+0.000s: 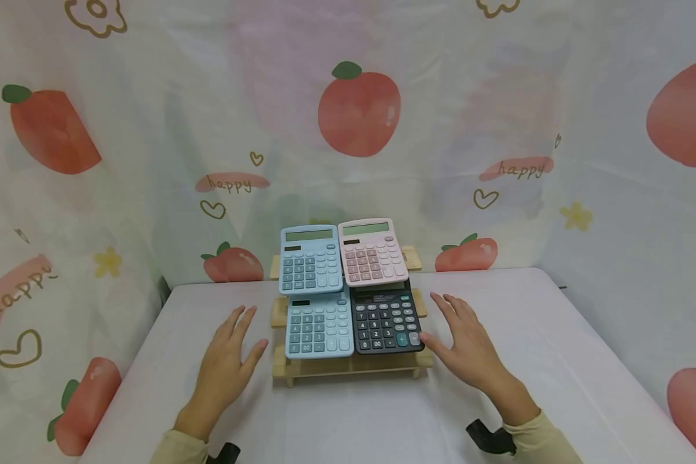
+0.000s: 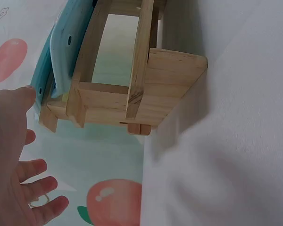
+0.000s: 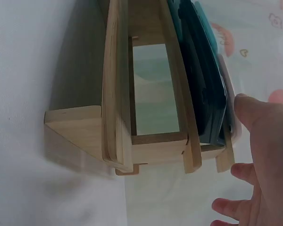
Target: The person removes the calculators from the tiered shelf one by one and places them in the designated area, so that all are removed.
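Four calculators lean on a tiered wooden rack [image 1: 354, 367]. In its upper row a light blue calculator [image 1: 311, 248] stands left of a pink calculator [image 1: 373, 254]. Below them are another light blue calculator [image 1: 319, 325] and a black calculator [image 1: 387, 322], their tops overlapped by the upper pair. My left hand [image 1: 223, 357] is spread left of the rack, fingers extended and holding nothing. On the other side, my right hand [image 1: 470, 345] is also spread and holds nothing, its thumb tip right at the black calculator's lower right corner. Both wrist views show the rack's wooden side from below.
The rack stands on a white-covered table [image 1: 354, 425] near its back edge. Behind and beside the table hangs a printed cloth [image 1: 441, 84] with fruit, hearts and the word "happy". Black straps [image 1: 490, 438] show at the wrists beside light sleeves [image 1: 542, 441].
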`<state>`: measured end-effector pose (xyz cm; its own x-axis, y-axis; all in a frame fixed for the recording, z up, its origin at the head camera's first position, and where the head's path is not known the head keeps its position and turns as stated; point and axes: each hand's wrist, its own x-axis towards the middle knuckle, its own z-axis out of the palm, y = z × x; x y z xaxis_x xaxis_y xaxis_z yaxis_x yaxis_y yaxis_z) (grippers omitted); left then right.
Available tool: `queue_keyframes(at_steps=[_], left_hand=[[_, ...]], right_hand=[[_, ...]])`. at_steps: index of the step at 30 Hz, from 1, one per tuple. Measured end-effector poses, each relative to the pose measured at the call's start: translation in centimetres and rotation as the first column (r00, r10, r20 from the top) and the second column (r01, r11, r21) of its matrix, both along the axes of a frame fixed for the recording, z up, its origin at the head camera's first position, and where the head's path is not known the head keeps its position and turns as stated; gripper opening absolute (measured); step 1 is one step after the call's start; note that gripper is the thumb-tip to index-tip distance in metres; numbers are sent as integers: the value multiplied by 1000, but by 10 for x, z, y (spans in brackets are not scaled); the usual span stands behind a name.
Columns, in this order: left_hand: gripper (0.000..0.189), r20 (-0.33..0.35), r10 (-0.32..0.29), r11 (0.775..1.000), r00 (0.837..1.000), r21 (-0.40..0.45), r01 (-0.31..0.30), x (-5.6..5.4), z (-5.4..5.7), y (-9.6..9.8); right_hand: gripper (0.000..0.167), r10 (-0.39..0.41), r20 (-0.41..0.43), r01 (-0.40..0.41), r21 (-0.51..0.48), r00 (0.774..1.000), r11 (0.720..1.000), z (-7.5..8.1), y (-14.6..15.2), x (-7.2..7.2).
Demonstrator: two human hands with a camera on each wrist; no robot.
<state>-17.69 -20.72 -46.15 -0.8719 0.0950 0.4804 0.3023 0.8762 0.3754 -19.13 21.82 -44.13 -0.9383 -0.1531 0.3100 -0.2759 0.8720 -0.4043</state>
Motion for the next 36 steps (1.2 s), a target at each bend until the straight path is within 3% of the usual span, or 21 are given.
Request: queue_keyframes(at_steps=[14,24,36], left_hand=[[59,73,-41,988,996,151,30,-18,-10,12],[47,127,-124,943,984,323,77,-29,-11,21],[40,129,-170,901,977,421,101,-40,-19,25]], right_hand=[[71,24,6,-23,-116,1000,993,-4,-12,-4],[58,32,14,-29,-194,999,981,-2,-18,-6],[45,30,8,-28,-230,1000,973,3,-21,-11]])
